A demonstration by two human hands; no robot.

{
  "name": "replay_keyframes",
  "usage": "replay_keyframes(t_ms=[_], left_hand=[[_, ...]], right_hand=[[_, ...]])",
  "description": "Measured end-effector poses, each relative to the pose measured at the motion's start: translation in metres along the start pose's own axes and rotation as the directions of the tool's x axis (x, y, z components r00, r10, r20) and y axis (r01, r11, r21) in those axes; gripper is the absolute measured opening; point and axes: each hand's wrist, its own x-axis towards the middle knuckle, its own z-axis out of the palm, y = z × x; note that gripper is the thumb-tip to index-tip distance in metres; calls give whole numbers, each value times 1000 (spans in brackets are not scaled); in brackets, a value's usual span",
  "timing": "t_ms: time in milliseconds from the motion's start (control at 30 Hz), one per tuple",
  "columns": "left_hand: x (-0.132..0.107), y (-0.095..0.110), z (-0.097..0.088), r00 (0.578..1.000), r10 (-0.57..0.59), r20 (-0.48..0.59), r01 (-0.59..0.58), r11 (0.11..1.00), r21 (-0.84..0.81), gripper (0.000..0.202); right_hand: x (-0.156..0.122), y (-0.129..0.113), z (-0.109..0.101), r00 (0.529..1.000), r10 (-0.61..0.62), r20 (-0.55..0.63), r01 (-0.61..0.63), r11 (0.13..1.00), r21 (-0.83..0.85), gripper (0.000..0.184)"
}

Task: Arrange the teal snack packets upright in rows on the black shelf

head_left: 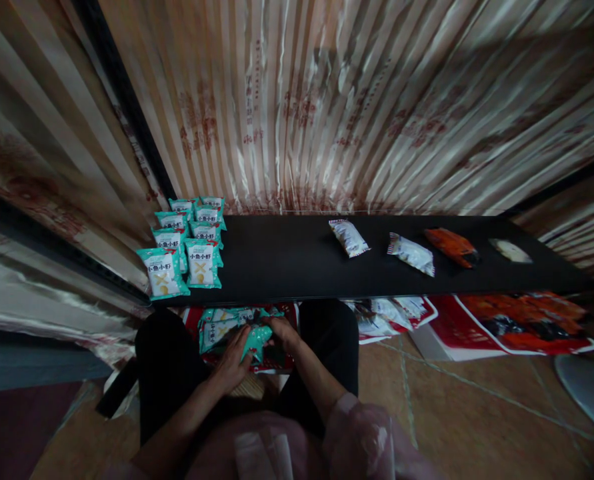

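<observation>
Low between my knees, my left hand (pixel 235 355) is closed on the left side of a teal snack bag (pixel 257 340). At the bag's right edge is my right hand (pixel 285 333), its fingers curled in and partly hidden. The bag is above an open red box (pixel 293 317), where more teal snack bags (pixel 215 333) lie. Up on the black shelf's left end, several teal snack bags (pixel 203 263) stand upright in two rows, printed faces toward me.
The black shelf (pixel 277 260) also carries two white packets (pixel 349 238), an orange packet (pixel 451 247) and a small pale packet (pixel 511 251). Below it are a box of white packets (pixel 384 315) and a red box of orange packets (pixel 531 323). Behind hangs a striped curtain (pixel 297 107).
</observation>
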Motion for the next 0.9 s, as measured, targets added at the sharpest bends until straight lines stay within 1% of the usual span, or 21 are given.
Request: replay_keyframes(t_ms=[100, 200, 367, 567, 667, 767, 833, 900], left_hand=[[0, 0, -3, 1000, 10, -19, -10, 999, -46, 59], [2, 4, -8, 999, 1, -36, -4, 997, -76, 60], [5, 18, -18, 997, -44, -56, 36, 991, -125, 61], [7, 35, -28, 984, -169, -60, 146, 950, -274, 60], [8, 40, -30, 967, -253, -40, 221, 903, -368, 63], [9, 43, -29, 938, -347, -8, 301, 826, -477, 66], [9, 45, -28, 919, -394, 11, 333, 759, -559, 65], [8, 47, -27, 905, -425, 19, 338, 690, -640, 62]], right_hand=[[-5, -5, 2, 997, 80, 1, -80, 992, 96, 25], [-9, -8, 3, 993, 117, -3, -115, 978, 175, 26], [-11, -9, 2, 995, 98, -8, -92, 958, 273, 22], [-5, -1, -3, 996, 77, -40, -59, 939, 340, 27], [-5, 0, -3, 998, 22, -55, 0, 928, 373, 30], [-7, -3, -1, 996, -51, -68, 75, 907, 416, 36], [-10, -5, 1, 996, -51, -73, 77, 902, 425, 41], [-12, -7, 3, 995, -46, -85, 78, 901, 427, 46]])
